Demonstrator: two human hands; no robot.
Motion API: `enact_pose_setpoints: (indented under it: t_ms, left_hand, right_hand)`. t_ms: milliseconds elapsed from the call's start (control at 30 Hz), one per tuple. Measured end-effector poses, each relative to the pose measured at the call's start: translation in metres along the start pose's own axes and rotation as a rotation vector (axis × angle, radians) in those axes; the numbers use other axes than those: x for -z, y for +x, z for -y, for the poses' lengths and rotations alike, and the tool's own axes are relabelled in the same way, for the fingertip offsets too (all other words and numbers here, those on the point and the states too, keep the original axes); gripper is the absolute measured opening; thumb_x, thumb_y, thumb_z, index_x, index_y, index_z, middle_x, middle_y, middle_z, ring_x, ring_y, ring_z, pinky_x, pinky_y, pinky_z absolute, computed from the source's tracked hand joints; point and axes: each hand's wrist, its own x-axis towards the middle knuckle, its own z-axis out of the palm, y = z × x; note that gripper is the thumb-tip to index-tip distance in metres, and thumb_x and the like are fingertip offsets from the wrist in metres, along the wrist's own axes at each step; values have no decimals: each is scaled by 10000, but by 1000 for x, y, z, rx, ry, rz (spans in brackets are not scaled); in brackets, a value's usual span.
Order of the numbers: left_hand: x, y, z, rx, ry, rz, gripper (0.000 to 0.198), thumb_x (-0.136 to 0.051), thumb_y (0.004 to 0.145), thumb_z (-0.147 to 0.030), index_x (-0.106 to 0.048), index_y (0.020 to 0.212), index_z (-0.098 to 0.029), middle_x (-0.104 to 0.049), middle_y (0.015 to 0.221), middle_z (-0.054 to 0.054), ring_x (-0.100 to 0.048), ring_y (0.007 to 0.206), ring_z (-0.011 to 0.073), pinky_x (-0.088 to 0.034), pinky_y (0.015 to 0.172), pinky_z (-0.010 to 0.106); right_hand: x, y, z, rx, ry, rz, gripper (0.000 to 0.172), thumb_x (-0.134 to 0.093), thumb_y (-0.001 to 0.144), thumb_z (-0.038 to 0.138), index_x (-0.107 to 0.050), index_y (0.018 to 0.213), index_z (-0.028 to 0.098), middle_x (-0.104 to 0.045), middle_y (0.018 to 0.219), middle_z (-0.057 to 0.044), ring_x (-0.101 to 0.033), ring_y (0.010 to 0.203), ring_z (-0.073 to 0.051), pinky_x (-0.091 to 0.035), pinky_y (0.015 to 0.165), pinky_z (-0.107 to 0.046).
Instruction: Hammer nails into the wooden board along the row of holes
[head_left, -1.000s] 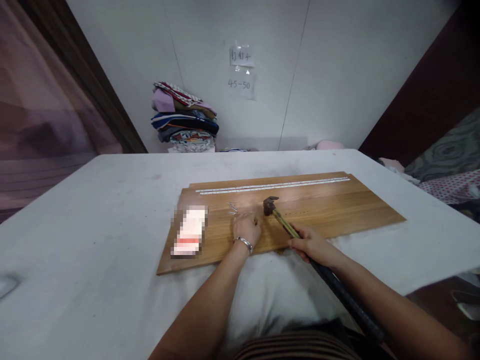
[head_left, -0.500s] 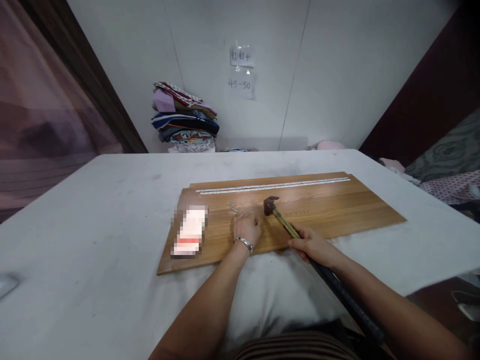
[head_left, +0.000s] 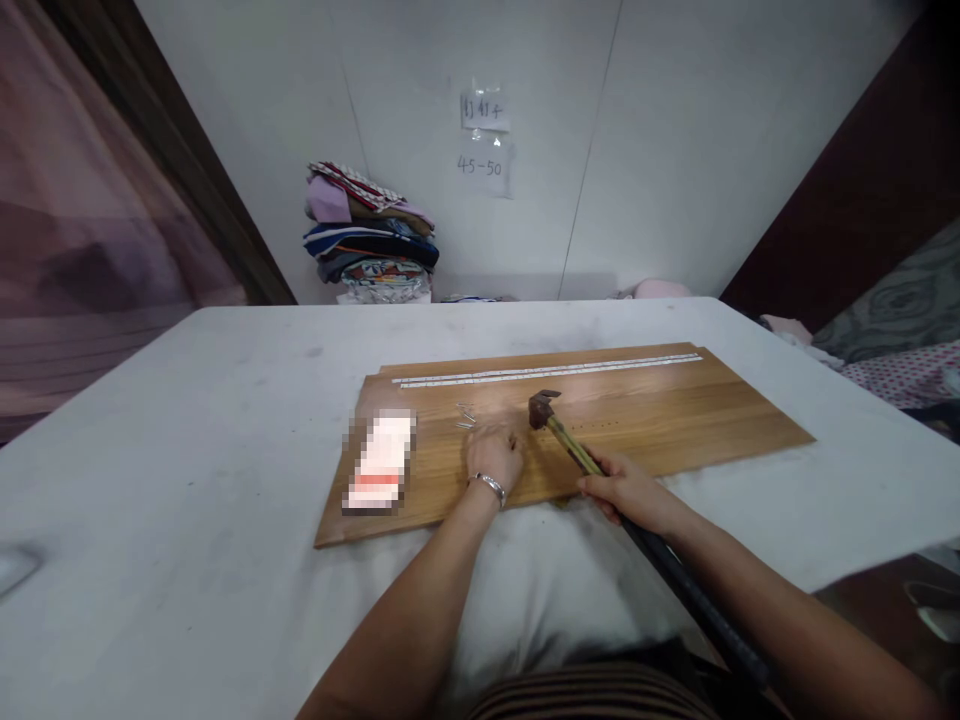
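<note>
A wood-grain board (head_left: 697, 420) lies flat on a white table. My right hand (head_left: 626, 490) is closed around the handle of a claw hammer (head_left: 568, 445), whose rusty head is close above the board. To the left of that head, my left hand (head_left: 495, 455) rests low over the board, its fingers curled. Whatever they pinch is hidden from view. Several loose nails (head_left: 466, 417) lie just beyond this hand. A row of small dark points (head_left: 596, 427), too small to make out well, runs along the board right of the hammer head.
Two white marked strips (head_left: 547, 372) run along the board's far side. A blurred-out pinkish rectangle (head_left: 381, 460) lies at its left end. Folded clothes (head_left: 371, 235) are stacked beyond the table (head_left: 187, 450). Handwritten paper signs (head_left: 484, 140) hang on the wall.
</note>
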Motion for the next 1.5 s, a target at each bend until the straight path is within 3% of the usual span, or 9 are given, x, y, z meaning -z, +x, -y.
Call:
enact_pose_setpoints:
  t_ms: [833,1067,1333,1500]
  left_hand:
    - [1,0,-1,16,-11,17,233,-516,860,-229,-724,758,-201,-743,890,88,-646,935,232,-406,786,330]
    - [-1,0,2,6,-94,-26,264,-538,906,-311,-691,718,-206,-731,852,75,-645,923,225,-409,818,328]
    - [-8,1,4,10,-178,-63,166,-573,898,-244,-735,925,-220,-723,999,69,-608,1048,225,-416,916,332]
    - [-6,1,4,7,-184,-52,184,-565,905,-245,-742,945,-220,-727,1040,64,-602,1062,233,-416,927,340]
  right_hand:
    - [0,-1,2,-1,2,1,568,-602,749,292,-543,1302,170,-444,576,99,-369,391,-66,-340,365,-195]
    - [0,0,2,-12,7,14,594,-605,741,304,-533,1313,158,-406,530,111,-358,375,-73,-331,357,-199]
    - [0,-1,3,-5,2,6,588,-602,756,292,-529,1325,163,-408,508,117,-363,376,-78,-327,366,-200]
    - [-2,-2,6,-13,12,16,602,-606,744,295,-520,1321,149,-416,517,118,-349,378,-72,-321,361,-197]
